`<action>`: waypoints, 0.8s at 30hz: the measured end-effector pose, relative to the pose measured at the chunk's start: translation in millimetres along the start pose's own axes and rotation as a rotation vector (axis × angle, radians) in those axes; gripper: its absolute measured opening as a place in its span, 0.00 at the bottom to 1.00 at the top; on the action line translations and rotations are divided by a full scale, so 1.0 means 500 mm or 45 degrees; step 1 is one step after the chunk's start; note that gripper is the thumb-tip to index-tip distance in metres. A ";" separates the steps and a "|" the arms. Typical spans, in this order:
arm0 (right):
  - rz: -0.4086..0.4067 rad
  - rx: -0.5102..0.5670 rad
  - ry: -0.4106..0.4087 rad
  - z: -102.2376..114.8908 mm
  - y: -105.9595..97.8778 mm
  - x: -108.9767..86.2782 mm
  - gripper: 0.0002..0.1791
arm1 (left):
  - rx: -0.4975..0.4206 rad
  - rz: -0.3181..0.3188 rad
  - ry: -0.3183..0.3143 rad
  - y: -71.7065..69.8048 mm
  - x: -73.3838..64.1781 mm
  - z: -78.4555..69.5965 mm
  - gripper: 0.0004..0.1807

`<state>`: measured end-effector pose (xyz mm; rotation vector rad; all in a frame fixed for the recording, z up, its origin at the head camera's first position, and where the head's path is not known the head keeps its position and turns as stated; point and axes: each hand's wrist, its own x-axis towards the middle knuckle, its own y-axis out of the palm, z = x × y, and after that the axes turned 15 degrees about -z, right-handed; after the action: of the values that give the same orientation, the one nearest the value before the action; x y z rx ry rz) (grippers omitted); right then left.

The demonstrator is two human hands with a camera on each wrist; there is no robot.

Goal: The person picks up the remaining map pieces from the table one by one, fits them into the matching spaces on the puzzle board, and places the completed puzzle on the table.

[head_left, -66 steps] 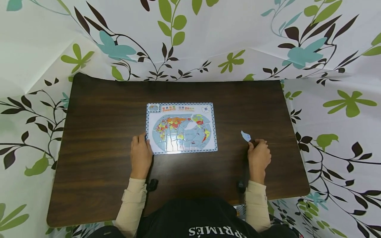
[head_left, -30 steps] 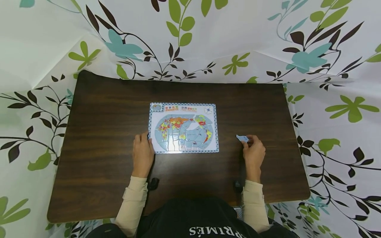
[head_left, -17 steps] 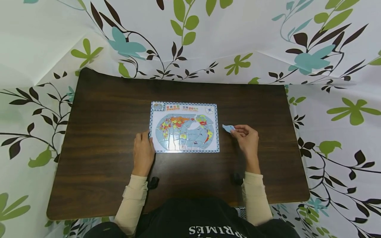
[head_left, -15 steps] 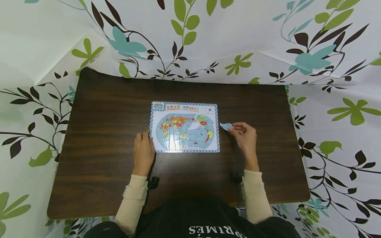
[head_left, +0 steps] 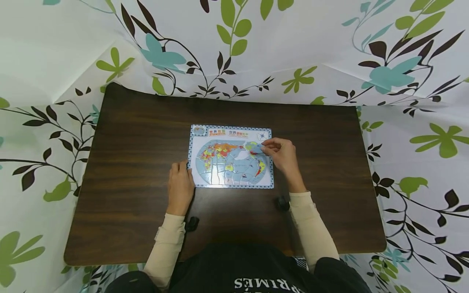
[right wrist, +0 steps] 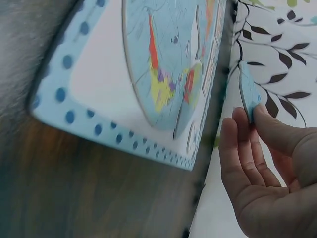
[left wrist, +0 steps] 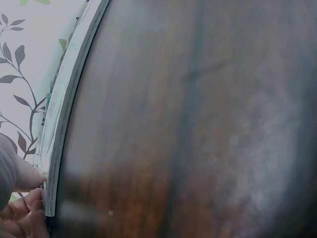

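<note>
A world map jigsaw puzzle [head_left: 197,142] in a blue dotted frame lies mid-table, with a white gap in the ocean left of the Americas. My left hand [head_left: 181,189] holds the board's lower left edge; in the left wrist view, thumb and fingers pinch the edge of the puzzle [left wrist: 64,109]. Between thumb and fingers, my right hand [head_left: 282,154] pinches a small light blue puzzle piece [right wrist: 247,89] over the map's upper right part. The right wrist view shows that piece raised above the board, held by one end.
Dark wood table [head_left: 139,134] surrounds the board. White fabric printed with leaves [head_left: 271,44] hangs behind the table and along its sides. Dark wrist devices [head_left: 191,224] show beside both forearms.
My right hand has carried the puzzle piece leftward and away from the body, from the table right of the board to over the map. The left hand keeps its hold on the board's edge.
</note>
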<state>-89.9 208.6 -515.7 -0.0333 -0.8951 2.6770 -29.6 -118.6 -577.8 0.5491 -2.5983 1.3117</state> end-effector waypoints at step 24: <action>0.185 -0.271 -0.157 0.029 0.106 0.004 0.05 | 0.003 0.011 -0.020 -0.002 -0.002 -0.005 0.16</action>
<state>-108.7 160.7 -534.9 0.0190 -1.2589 2.7274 -28.2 -116.8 -575.9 0.5516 -2.6147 1.3183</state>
